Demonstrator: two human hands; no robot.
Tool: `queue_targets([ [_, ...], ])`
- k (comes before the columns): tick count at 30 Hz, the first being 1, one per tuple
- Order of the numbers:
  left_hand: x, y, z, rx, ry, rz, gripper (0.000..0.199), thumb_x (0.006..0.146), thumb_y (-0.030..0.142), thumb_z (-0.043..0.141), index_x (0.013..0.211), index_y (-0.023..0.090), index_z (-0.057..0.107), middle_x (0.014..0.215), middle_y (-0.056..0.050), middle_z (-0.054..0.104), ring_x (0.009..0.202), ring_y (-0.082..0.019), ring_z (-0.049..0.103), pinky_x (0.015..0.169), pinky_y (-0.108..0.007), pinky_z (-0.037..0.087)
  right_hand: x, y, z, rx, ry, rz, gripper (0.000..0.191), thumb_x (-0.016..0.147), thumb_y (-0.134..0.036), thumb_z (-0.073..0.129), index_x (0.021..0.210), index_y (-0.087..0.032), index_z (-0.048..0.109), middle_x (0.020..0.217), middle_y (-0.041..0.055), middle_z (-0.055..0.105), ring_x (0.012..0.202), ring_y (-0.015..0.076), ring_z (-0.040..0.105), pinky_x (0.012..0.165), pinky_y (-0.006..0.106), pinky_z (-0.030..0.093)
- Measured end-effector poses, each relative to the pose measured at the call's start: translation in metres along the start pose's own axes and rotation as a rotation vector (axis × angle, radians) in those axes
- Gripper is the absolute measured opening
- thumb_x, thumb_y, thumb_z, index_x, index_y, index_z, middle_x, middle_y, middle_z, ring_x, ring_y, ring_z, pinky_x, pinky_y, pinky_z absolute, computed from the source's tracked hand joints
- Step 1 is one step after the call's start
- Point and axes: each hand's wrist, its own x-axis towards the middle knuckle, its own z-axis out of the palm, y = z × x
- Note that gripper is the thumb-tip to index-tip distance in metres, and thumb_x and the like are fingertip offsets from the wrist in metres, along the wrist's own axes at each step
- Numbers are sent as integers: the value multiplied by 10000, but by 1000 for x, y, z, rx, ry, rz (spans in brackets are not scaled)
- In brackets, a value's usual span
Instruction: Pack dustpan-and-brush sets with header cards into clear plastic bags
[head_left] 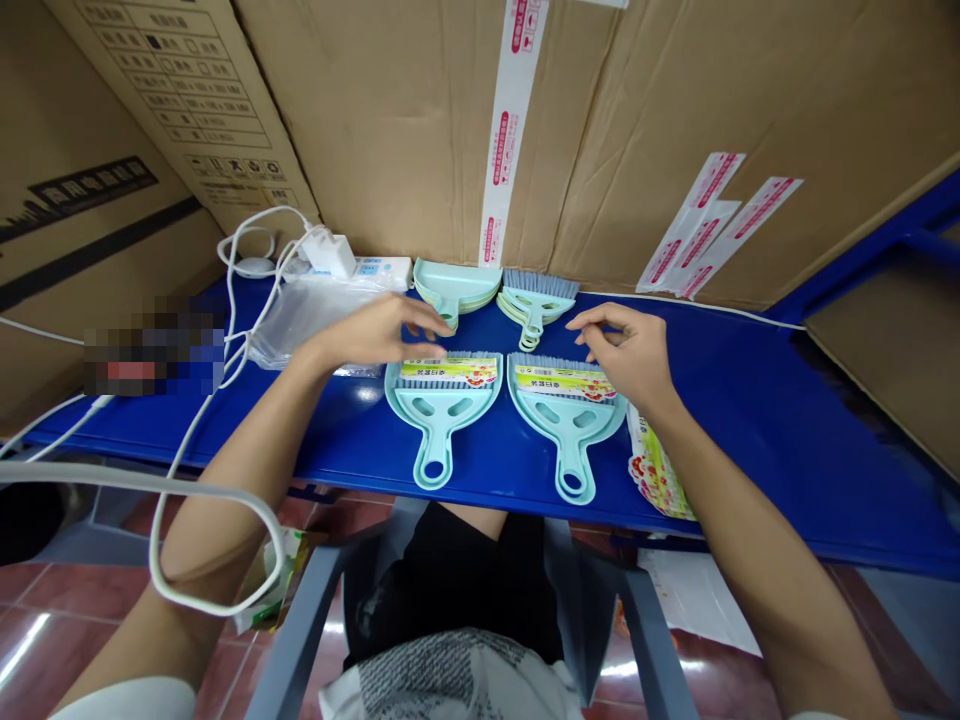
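Two mint-green dustpan-and-brush sets lie side by side near the table's front edge, the left set (442,408) and the right set (568,418), each with a yellow printed label across its bristles. Behind them are stacked dustpans (457,284) and stacked brushes (536,300). My left hand (390,330) hovers over the upper left of the left set, fingers apart and nothing in them. Just above the right set's upper right corner is my right hand (626,350), its thumb and forefinger curled close together; whether anything is between them is too small to tell.
Printed yellow labels (660,470) lie beside the right set, partly under my right forearm. Clear plastic bags (300,320), a power strip (382,272) and white cables (234,300) are on the left. Cardboard (420,130) stands behind the blue table (750,420).
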Motion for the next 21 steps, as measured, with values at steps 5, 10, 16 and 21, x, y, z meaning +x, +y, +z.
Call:
queue_targets([
  [5,-12,-21,-23,426,598,-466,173,927,317,767,1003,186,851,922,-75,833,839,-248,728,958,-438,591,8,2,-13,-15,73,22,156,848,-179,679,829,-218,830,746,31,752,638,165,707,531,276,597],
  [10,-37,-38,-48,634,271,-1109,546,965,401,720,1379,46,708,1379,-276,724,1290,-445,669,1080,-618,536,16,9,-22,-55,116,61,144,833,-204,686,832,-214,830,694,17,738,592,145,686,521,246,591],
  [16,-37,-36,-49,548,120,-1314,854,941,555,788,1472,-73,555,1517,-402,578,1397,-520,604,1117,-638,499,16,14,-21,-71,76,79,177,826,-189,649,829,-202,826,692,24,734,626,160,713,524,243,584],
  [21,-38,-41,-45,506,197,-1279,1081,840,809,773,1396,-98,582,1478,-439,574,1410,-583,562,1108,-695,478,19,25,-24,-172,-53,113,222,817,-179,620,870,-190,836,824,58,813,678,187,747,595,289,617],
])
